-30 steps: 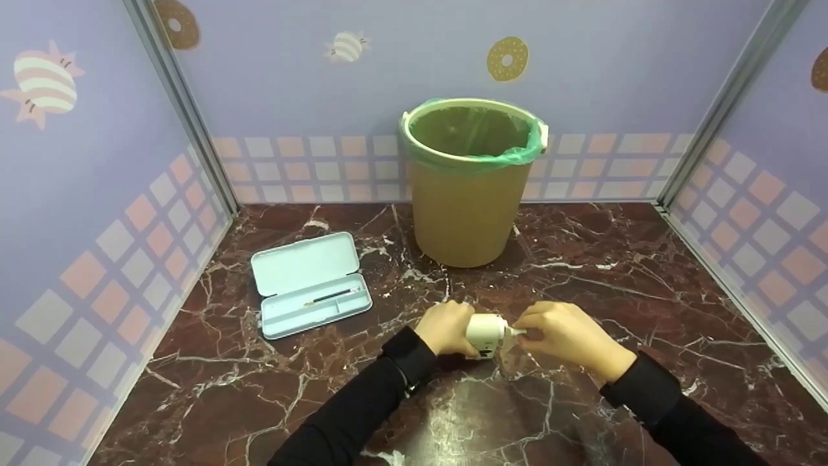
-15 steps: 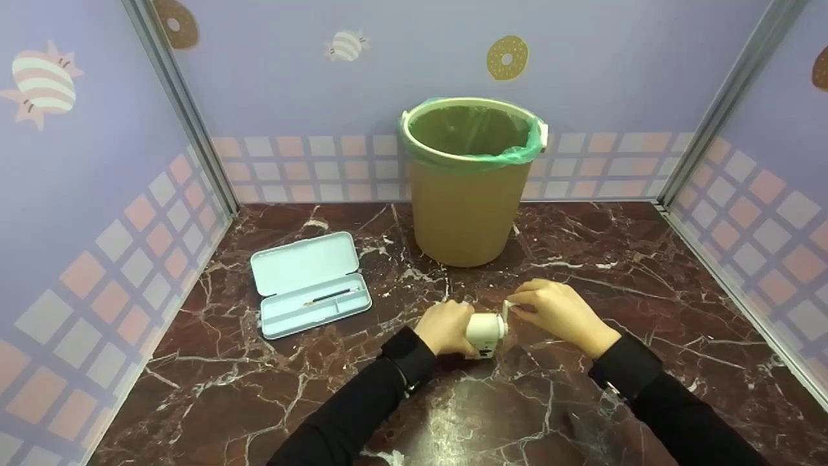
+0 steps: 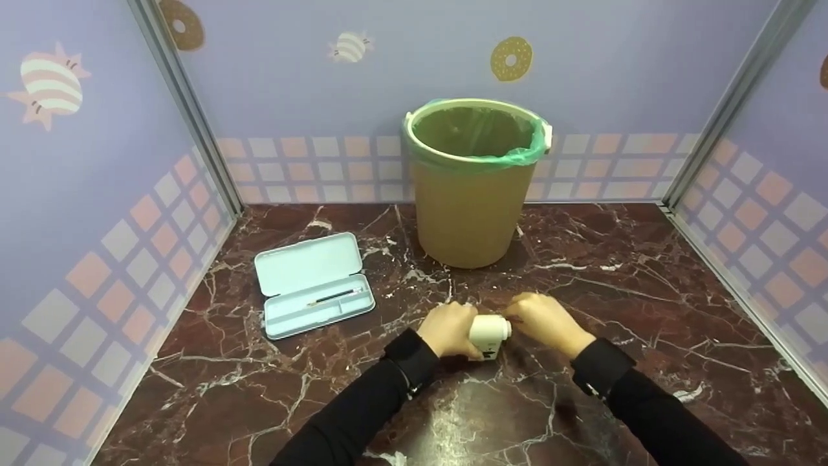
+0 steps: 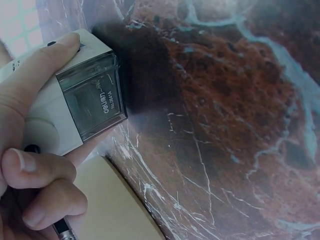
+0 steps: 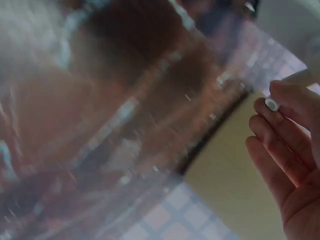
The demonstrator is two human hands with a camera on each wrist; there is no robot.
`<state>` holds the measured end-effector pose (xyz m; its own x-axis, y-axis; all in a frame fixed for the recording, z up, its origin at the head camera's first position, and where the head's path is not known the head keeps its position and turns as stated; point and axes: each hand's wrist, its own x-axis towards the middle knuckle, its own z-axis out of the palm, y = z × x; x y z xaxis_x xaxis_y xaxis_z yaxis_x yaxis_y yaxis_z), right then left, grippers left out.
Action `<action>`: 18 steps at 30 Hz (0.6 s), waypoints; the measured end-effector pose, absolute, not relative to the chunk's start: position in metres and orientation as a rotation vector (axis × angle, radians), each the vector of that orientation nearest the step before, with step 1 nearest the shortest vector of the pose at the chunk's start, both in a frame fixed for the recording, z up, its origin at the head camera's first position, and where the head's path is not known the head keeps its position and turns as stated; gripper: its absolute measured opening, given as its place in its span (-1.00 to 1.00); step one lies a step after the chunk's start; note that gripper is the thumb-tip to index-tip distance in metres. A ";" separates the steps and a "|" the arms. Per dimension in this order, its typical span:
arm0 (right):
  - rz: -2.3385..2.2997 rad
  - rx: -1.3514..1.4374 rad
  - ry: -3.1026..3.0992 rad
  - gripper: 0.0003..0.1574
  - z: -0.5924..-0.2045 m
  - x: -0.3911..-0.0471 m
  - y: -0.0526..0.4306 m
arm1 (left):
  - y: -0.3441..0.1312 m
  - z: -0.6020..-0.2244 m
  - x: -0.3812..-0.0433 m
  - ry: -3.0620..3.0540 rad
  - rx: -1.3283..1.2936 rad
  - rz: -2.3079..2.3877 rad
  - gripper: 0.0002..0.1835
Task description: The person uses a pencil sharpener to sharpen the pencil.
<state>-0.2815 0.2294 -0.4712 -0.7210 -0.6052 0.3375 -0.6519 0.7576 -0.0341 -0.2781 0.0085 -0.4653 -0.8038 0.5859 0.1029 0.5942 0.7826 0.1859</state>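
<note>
A white crank pencil sharpener [image 3: 486, 336] lies on its side on the marble-patterned table. My left hand [image 3: 449, 330] grips its body, and the left wrist view shows its clear shavings drawer [image 4: 97, 100]. Fingers of that hand also curl round a dark pencil [image 4: 62, 228] with a metal band at its end; most of the pencil is hidden. At the other end of the sharpener, my right hand [image 3: 546, 323] pinches the crank handle [image 5: 271, 104] between thumb and forefinger, the other fingers spread loosely in the right wrist view.
An open light blue pencil case [image 3: 307, 259] with a dark pencil [image 3: 333, 296] in it lies to the left. Behind the hands stands a tan bin [image 3: 472, 213] with a green liner [image 3: 524, 155]. Patterned walls [image 3: 310, 84] enclose the back and sides.
My right hand has swung the crank from pointing toward the right, up and round to the far side of the sharpener. The left hand and sharpener stay in place.
</note>
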 end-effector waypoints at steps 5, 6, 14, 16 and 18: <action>0.255 0.981 -2.687 -0.80 -0.483 -0.275 0.232 | 0.010 -0.464 -0.277 -2.939 -0.959 -0.345 -0.44; 0.267 0.984 -2.692 -0.77 -0.484 -0.273 0.232 | 0.009 -0.464 -0.277 -2.942 -0.958 -0.349 -0.44; 0.337 1.040 -2.706 -0.92 -0.491 -0.254 0.237 | 0.010 -0.466 -0.277 -2.957 -0.954 -0.365 -0.45; 0.356 1.064 -2.688 -0.91 -0.492 -0.250 0.238 | 0.011 -0.466 -0.278 -2.956 -0.946 -0.362 -0.46; 0.371 1.092 -2.659 -0.89 -0.492 -0.244 0.239 | 0.011 -0.467 -0.278 -2.959 -0.939 -0.357 -0.47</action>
<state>-0.2444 0.2391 -0.4920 -0.6908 -0.6501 0.3163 -0.7119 0.6881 -0.1404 -0.2776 0.0110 -0.4668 -0.8191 0.5673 0.0844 0.5711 0.7931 0.2117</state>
